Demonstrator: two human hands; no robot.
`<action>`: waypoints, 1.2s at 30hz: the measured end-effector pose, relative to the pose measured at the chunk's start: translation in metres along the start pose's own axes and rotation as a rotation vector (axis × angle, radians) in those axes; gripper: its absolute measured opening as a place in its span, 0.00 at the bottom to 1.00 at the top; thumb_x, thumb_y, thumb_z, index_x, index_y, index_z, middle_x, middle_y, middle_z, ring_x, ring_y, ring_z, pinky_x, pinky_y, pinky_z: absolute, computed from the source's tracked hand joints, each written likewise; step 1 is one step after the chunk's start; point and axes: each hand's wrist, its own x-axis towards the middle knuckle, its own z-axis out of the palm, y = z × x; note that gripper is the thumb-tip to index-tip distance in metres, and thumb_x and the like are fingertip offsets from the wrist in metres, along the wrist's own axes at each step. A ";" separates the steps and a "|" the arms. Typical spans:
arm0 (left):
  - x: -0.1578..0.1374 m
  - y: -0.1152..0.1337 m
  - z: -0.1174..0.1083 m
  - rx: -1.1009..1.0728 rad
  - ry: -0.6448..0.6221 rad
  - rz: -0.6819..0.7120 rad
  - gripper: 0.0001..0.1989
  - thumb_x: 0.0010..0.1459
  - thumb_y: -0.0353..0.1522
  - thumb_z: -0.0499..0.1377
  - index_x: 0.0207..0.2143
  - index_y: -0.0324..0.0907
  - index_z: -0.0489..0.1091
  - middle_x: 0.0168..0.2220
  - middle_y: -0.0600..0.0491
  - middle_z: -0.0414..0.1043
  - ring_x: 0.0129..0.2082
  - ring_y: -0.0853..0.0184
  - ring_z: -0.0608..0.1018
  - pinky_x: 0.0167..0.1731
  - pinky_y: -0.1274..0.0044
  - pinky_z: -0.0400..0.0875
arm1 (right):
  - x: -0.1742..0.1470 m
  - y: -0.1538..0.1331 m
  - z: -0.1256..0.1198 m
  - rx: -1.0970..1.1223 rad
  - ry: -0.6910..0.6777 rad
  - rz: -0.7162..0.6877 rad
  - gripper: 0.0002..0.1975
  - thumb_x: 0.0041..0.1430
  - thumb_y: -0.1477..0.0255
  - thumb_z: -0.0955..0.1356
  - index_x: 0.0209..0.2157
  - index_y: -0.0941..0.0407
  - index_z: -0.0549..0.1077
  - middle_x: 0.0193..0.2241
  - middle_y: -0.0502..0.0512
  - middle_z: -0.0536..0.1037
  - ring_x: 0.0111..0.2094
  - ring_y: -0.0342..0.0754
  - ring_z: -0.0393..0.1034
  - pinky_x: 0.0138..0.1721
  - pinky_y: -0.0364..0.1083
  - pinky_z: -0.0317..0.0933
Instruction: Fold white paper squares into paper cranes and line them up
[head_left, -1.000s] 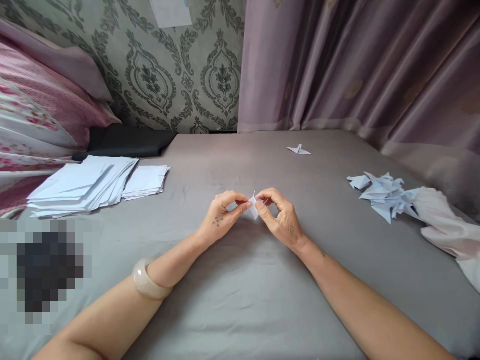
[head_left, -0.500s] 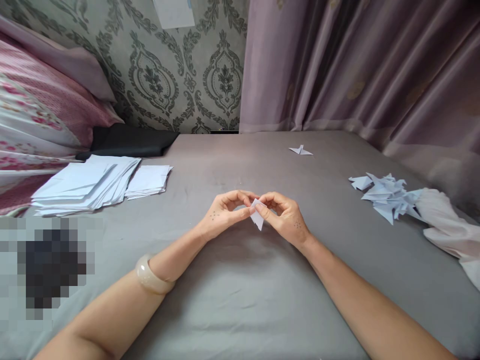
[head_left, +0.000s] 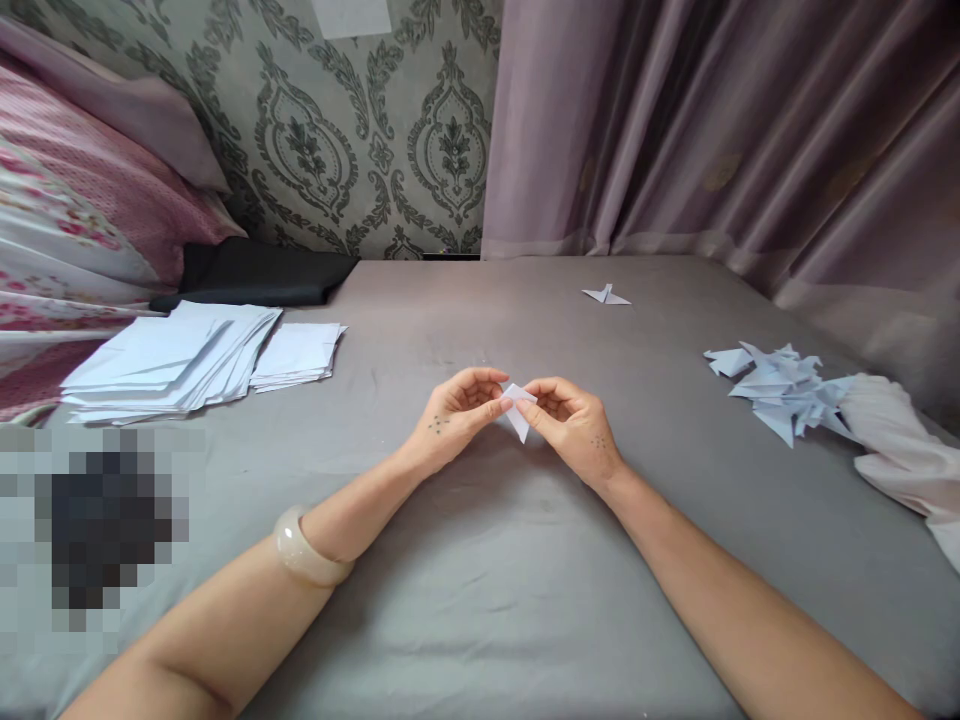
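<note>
A small white folded paper (head_left: pixel 520 424), kite-shaped with a point toward me, is held up between both hands in the middle of the view. My left hand (head_left: pixel 459 412) pinches its left edge between thumb and fingers. On the other side, my right hand (head_left: pixel 571 420) grips the right edge, its thumb lying across the front. Both thumbs nearly meet on the paper. The fingertips behind it are partly hidden. A pale bangle (head_left: pixel 304 550) circles my left wrist.
Large white sheets (head_left: pixel 150 355) lie stacked at the left, beside a pile of smaller squares (head_left: pixel 298 352). Behind them is a black folded item (head_left: pixel 262 275). Several folded paper birds (head_left: pixel 787 390) are heaped at the right near a pale cloth (head_left: pixel 892 440); one bird (head_left: pixel 607 294) sits farther back.
Both hands still hold the folded paper, which sits slightly higher in view and shows more of its top. The left fingers have lifted a little off its back. The view has shifted slightly.
</note>
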 end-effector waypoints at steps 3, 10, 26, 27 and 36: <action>-0.001 0.000 -0.001 0.063 -0.069 -0.076 0.13 0.51 0.37 0.66 0.36 0.37 0.74 0.33 0.52 0.74 0.34 0.69 0.74 0.39 0.77 0.66 | 0.000 0.000 -0.001 -0.001 0.023 0.030 0.09 0.50 0.64 0.72 0.31 0.55 0.75 0.27 0.50 0.76 0.29 0.44 0.71 0.34 0.45 0.65; -0.001 -0.003 0.000 0.045 -0.081 -0.202 0.12 0.48 0.37 0.67 0.30 0.38 0.73 0.27 0.55 0.72 0.27 0.72 0.72 0.31 0.79 0.64 | 0.001 0.000 0.001 0.000 0.020 0.069 0.15 0.46 0.64 0.74 0.37 0.53 0.76 0.35 0.53 0.79 0.38 0.47 0.73 0.43 0.47 0.66; -0.003 -0.001 0.004 -0.049 0.015 -0.141 0.11 0.49 0.33 0.66 0.35 0.40 0.70 0.33 0.56 0.73 0.35 0.72 0.72 0.39 0.79 0.63 | -0.001 -0.004 0.001 -0.135 -0.014 0.048 0.12 0.51 0.62 0.71 0.32 0.55 0.77 0.30 0.53 0.78 0.33 0.47 0.71 0.38 0.47 0.65; -0.003 0.000 0.003 -0.034 0.017 -0.131 0.11 0.49 0.34 0.66 0.35 0.41 0.71 0.33 0.55 0.73 0.34 0.72 0.72 0.38 0.79 0.63 | -0.001 -0.003 0.000 -0.173 -0.021 0.032 0.11 0.52 0.62 0.70 0.31 0.55 0.77 0.29 0.52 0.78 0.32 0.47 0.71 0.37 0.46 0.64; -0.001 -0.003 0.003 -0.077 0.057 -0.199 0.10 0.49 0.37 0.67 0.28 0.40 0.72 0.26 0.57 0.70 0.25 0.74 0.70 0.32 0.78 0.64 | -0.001 -0.008 -0.001 -0.015 -0.024 0.133 0.12 0.50 0.62 0.72 0.35 0.55 0.77 0.33 0.53 0.80 0.35 0.47 0.74 0.40 0.47 0.67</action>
